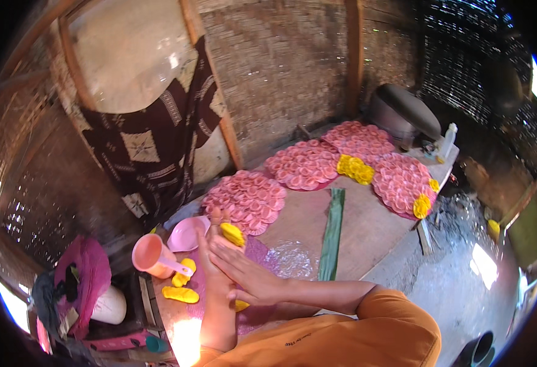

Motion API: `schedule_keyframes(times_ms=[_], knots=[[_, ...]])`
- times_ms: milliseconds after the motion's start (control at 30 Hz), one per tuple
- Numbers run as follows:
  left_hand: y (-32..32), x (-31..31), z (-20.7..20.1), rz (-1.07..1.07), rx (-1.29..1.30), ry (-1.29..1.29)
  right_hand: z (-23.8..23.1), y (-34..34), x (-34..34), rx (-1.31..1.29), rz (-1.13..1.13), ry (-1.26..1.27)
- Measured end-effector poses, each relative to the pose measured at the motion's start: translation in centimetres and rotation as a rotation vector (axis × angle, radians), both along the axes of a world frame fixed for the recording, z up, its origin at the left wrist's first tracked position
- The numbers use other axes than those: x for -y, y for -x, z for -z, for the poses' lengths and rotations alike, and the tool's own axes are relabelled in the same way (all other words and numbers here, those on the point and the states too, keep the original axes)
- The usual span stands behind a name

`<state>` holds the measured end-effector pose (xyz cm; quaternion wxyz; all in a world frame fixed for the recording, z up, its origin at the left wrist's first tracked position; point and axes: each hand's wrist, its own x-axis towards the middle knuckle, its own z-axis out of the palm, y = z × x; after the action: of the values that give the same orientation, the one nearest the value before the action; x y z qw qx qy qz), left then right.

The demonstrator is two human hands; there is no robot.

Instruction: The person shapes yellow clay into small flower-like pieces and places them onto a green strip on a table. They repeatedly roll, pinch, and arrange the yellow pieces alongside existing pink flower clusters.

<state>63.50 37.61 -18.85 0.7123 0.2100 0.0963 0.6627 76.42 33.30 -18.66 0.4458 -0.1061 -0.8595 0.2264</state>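
My left hand point(212, 251) is raised over the near left of the table, its fingers stretched out and pointing away from me. A yellow dough-like lump point(232, 234) shows at its fingers, seemingly lying against them. My right hand point(244, 269) reaches across from the right, its fingers straight and laid flat over the left palm. Whether anything is between the palms is hidden. Beside my left wrist lie a flattened yellow piece point(181, 295) and a yellow lump point(184, 274). Under the hands is a purple-pink sheet point(257, 251).
A pink dipper point(152, 257) and a pink bowl point(184, 235) stand left of my hands. Round trays of pink discs point(244, 199) line the table's far side, with yellow discs point(355, 169) among them. A green leaf strip point(331, 235), lidded pot point(397, 119) and bottle point(447, 142) are farther right.
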Motion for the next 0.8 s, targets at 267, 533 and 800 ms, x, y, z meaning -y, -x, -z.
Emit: schedule_keyframes(times_ms=[267,533,800], knots=[[-3.7,0.7,-2.4,0.036,-0.116,0.188,2.0,-6.8,3.1,0.142,0.075,0.045],[-3.7,2.5,-4.4,-0.273,-0.216,-0.021,1.9,-13.9,4.9,-0.211,0.451,0.423],[-7.6,5.2,-0.4,0.375,-0.164,-0.232,2.1,-15.9,8.6,-0.160,0.757,0.359]])
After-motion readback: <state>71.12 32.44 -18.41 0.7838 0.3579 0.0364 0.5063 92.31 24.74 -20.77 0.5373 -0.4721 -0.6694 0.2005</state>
